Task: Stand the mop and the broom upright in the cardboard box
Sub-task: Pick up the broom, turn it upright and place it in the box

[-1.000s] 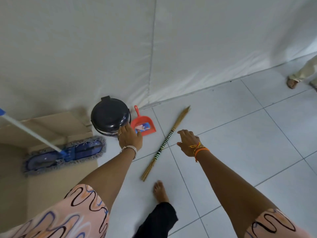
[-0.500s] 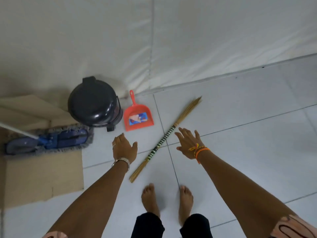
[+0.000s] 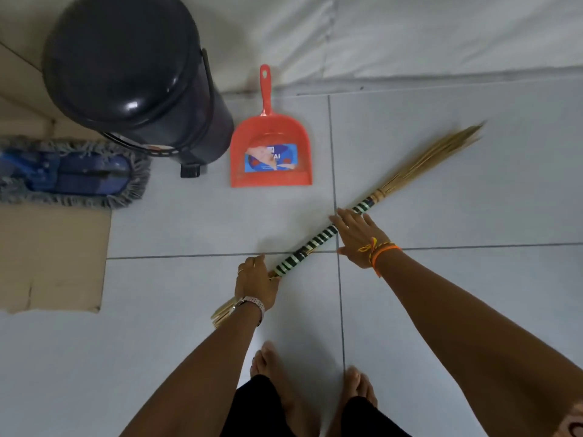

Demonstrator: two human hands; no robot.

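Broom [image 3: 318,242], light and stiff, lying on floor from 7 to 1 o'clock: left hand [image 3: 256,283] closing around its banded handle, right hand [image 3: 355,236] flat, fingers spread, upon it.

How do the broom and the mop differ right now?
The broom lies slantwise on the floor tiles, both hands on it; the mop rests on cardboard, untouched. The broom is thin straw with a striped wrap; the mop head is broad, blue, grey-fringed. Neither visibly stands upright yet.
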